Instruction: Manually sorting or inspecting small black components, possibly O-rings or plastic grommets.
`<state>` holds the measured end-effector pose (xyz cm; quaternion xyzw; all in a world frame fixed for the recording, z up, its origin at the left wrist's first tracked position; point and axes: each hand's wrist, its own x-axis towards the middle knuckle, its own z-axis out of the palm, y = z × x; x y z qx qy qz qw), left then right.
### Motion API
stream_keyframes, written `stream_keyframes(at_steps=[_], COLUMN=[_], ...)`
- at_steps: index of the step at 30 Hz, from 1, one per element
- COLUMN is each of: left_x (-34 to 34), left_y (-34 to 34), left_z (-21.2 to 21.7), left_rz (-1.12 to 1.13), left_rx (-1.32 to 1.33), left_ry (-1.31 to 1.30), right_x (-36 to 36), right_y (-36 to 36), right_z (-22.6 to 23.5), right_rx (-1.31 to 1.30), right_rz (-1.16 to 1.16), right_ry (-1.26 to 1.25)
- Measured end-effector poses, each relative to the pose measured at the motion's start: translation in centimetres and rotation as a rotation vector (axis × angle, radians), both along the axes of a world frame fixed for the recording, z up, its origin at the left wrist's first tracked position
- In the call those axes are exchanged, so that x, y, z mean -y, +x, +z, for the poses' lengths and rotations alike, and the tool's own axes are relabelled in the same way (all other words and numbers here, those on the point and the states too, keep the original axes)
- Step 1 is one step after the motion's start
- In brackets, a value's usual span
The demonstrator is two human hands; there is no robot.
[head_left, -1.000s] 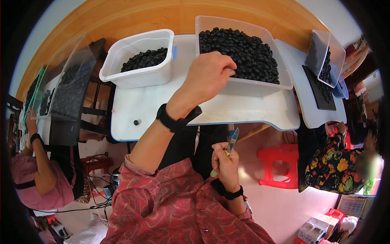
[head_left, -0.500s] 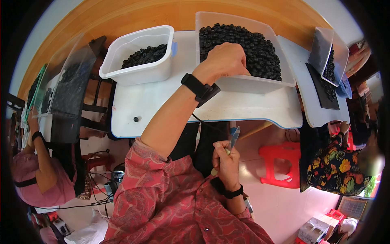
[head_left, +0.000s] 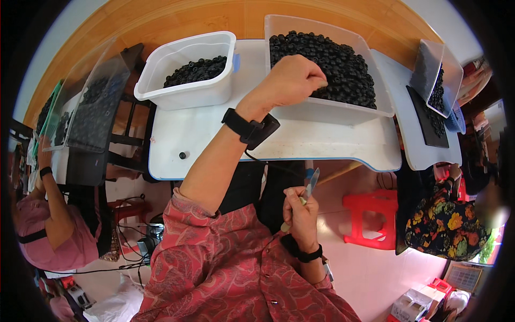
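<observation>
My left hand (head_left: 289, 80) is over the near edge of a clear bin (head_left: 343, 110) filled with small round black pieces (head_left: 327, 59), some showing a hole in the middle. Thumb and fingers are pinched together; whatever they hold, if anything, is hidden. Lower down, in front of my body, my right hand (head_left: 303, 214) is closed around the pale green handle of a small knife (head_left: 313, 182), its blade pointing up. To the left stands a white tub (head_left: 185, 99) with fewer of the same black pieces (head_left: 196, 71). One loose black piece (head_left: 182, 155) lies at the table's near left.
The white table (head_left: 332, 137) has a blue edge. A red stool (head_left: 370, 217) stands on the floor to the right. Co-workers sit on both sides, a pink sleeve (head_left: 53, 214) at left and a floral top (head_left: 448, 225) at right, beside other bins of black pieces.
My left hand has lifted slightly from the pieces at the bin's near edge, and its fingertips now show pinched. The right hand keeps its hold on the knife, nearly still.
</observation>
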<state>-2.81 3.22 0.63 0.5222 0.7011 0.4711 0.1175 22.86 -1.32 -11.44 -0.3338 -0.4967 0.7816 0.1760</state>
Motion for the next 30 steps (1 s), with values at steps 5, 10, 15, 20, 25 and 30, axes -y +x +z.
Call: stream_keyframes(at_steps=[5,10,15,20,25,30], left_x=[2.1,6.0,9.2,11.5,13.1,13.6], left_y=[0.3,3.5,7.2,9.3,11.2,11.9], left_z=[0.5,0.1,-3.3,-7.4,-9.3,-10.2], left_rz=[-0.097,-0.329,-0.312,-0.337,-0.283,-0.313], left_rx=[0.427,1.062,1.296,1.469,1.496,1.409], left_ry=[0.149,0.411,0.502,0.607,0.607,0.672], right_x=[-0.2,-0.1,0.2,0.2,0.3,0.6], right_y=[0.0,-0.2,-0.5,-0.3,-0.2,-0.5], right_z=[-0.2,-0.3,0.3,1.0,1.3,1.5], right_rx=[0.022,0.008,0.055,-0.011,-0.03,-0.003], right_rz=[0.003,-0.013,0.008,0.052,0.102,0.119], right_ry=[0.013,-0.008,0.003,0.051,-0.001,0.049])
